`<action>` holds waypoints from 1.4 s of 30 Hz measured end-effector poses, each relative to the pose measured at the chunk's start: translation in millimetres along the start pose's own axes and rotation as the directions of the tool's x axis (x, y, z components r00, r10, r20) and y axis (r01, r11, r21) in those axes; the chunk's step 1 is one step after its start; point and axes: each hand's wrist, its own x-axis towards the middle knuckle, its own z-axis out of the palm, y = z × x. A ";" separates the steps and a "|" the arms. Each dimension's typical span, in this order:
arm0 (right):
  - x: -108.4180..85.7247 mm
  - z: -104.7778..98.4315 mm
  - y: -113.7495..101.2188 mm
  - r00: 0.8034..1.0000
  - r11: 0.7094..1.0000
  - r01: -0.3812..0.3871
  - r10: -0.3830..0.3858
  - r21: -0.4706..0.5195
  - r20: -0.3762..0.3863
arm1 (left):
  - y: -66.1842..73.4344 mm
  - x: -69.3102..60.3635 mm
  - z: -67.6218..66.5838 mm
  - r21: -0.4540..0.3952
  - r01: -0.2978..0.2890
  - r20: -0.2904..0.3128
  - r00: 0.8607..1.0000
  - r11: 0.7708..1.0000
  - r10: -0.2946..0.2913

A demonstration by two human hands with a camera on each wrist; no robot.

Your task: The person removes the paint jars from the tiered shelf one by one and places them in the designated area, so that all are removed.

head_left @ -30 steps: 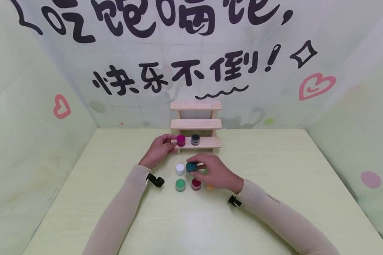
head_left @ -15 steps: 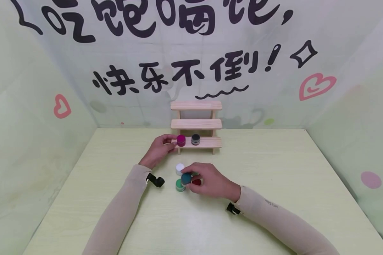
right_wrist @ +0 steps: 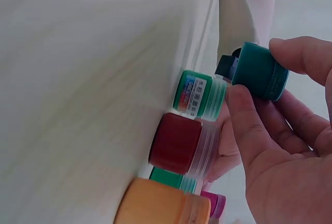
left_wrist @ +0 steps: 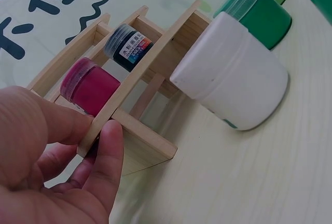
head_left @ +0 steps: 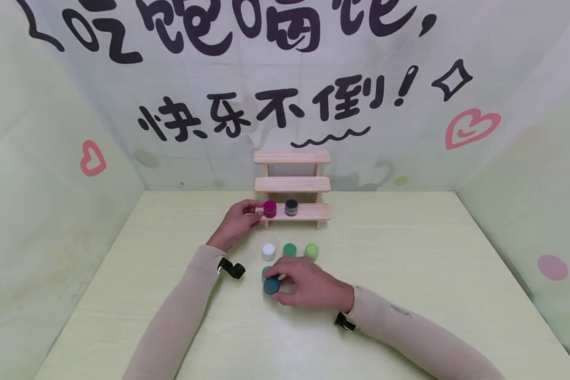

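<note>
My left hand (head_left: 235,226) grips the left end of the lowest shelf of a wooden three-tier stand (head_left: 292,184); in the left wrist view its thumb is above the board, fingers below. A magenta paint jar (head_left: 269,209) stands on that shelf by the thumb, with a black paint jar (head_left: 291,207) to its right. My right hand (head_left: 311,285) holds a teal paint jar (right_wrist: 258,71) between thumb and fingers, off the table, in front of a mint-green jar (head_left: 266,271). A dark red jar (right_wrist: 176,143), seen in the right wrist view, is hidden behind this hand in the head view.
Between the stand and my right hand is a row of a white jar (head_left: 268,252), a green jar (head_left: 290,250) and a light green jar (head_left: 311,251). An orange jar (right_wrist: 155,203) appears in the right wrist view. A printed cloth (head_left: 209,158) hangs behind the table.
My right hand has carried the teal jar toward the table's front and slightly left, from the back row to before the mint-green jar. The left hand has stayed on the stand.
</note>
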 end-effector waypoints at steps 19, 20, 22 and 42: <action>-1.4 12.4 -4.6 0.988 0.975 0.013 0.021 -0.224 0.152 | 0.6 1.8 -0.5 0.010 0.021 0.014 1.000 1.000 -0.021; -1.1 12.9 -4.8 0.988 0.974 0.012 0.023 -0.225 0.152 | 0.8 2.0 -0.4 0.011 0.020 0.014 1.000 1.000 -0.020; -0.6 14.2 -4.6 0.987 0.977 0.003 0.031 -0.215 0.155 | 1.4 2.1 -0.4 0.013 0.015 0.012 1.000 1.000 -0.015; 2.1 14.2 -7.8 0.987 0.987 -0.033 0.058 -0.159 0.150 | 3.0 -1.3 2.7 0.045 0.024 -0.024 0.999 0.999 -0.022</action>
